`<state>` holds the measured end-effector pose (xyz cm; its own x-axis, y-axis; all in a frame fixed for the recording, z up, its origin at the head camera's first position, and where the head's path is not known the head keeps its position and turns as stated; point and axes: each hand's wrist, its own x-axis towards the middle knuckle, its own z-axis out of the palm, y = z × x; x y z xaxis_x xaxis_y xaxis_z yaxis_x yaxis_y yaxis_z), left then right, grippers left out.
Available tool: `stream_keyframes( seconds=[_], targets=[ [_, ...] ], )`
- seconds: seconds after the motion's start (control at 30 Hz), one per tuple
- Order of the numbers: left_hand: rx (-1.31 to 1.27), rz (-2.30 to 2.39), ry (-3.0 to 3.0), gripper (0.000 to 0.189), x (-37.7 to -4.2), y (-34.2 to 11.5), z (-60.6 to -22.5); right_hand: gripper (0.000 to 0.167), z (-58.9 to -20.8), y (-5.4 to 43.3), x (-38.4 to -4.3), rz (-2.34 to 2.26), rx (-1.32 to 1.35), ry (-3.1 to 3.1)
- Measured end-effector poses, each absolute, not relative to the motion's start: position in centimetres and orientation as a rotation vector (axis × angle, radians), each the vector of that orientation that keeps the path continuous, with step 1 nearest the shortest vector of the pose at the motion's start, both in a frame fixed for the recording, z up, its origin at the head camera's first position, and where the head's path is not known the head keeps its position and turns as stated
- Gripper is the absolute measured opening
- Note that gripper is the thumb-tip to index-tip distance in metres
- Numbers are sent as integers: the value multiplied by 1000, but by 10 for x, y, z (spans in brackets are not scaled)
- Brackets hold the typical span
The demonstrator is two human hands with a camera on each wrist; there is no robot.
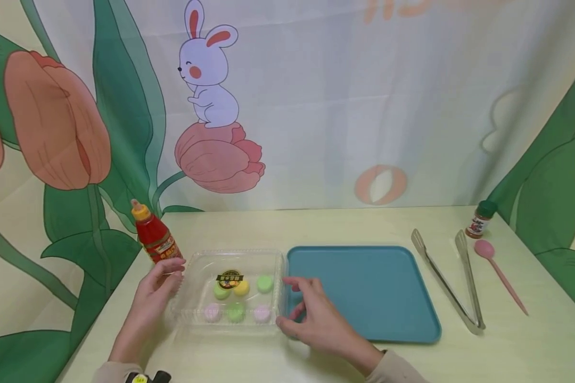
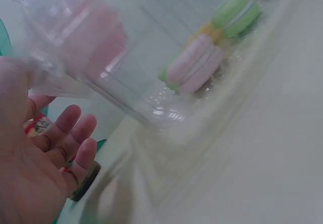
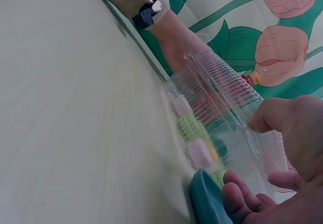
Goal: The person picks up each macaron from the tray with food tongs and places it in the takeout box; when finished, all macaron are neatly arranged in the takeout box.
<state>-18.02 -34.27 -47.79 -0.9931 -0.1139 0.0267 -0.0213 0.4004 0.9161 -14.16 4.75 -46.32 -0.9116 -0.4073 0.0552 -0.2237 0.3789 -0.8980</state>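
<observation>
A clear plastic food box (image 1: pixel 198 287) with a dark label on its lid stands on the table and looks closed. Inside are several macarons, such as a green macaron (image 1: pixel 264 284), a yellow macaron (image 1: pixel 241 288) and a pink macaron (image 1: pixel 213 313). At its left side, my left hand (image 1: pixel 155 284) pinches the rim between thumb and forefinger; the other fingers (image 2: pixel 69 117) spread loosely below. My right hand (image 1: pixel 316 319) grips the right side, thumb near the front corner and forefinger farther back. In the right wrist view the thumb (image 3: pixel 267 115) touches the plastic edge.
A blue tray (image 1: pixel 359 292) lies right beside the box, under my right hand. Farther right are metal tongs (image 1: pixel 445 282), a pink spoon (image 1: pixel 485 249) and a green-capped spice jar (image 1: pixel 480 219). A red sauce bottle (image 1: pixel 157 236) stands behind my left hand.
</observation>
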Motion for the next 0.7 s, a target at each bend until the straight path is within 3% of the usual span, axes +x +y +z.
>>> stream_keyframes(
  seconds=[0.3, 0.53, 0.7],
  targets=[
    [76, -1534, -2601, 36, -125, -341, -484, 77, -466, 44, -137, -1619, -540, 2448],
    [-99, -1634, -2495, 40, -114, -337, -494, 80, -470, 36, -133, -1780, -502, 2338],
    [-22, -1815, -2489, 40, -110, -336, -494, 81, -473, 29, -131, -1831, -468, 2302]
  ],
)
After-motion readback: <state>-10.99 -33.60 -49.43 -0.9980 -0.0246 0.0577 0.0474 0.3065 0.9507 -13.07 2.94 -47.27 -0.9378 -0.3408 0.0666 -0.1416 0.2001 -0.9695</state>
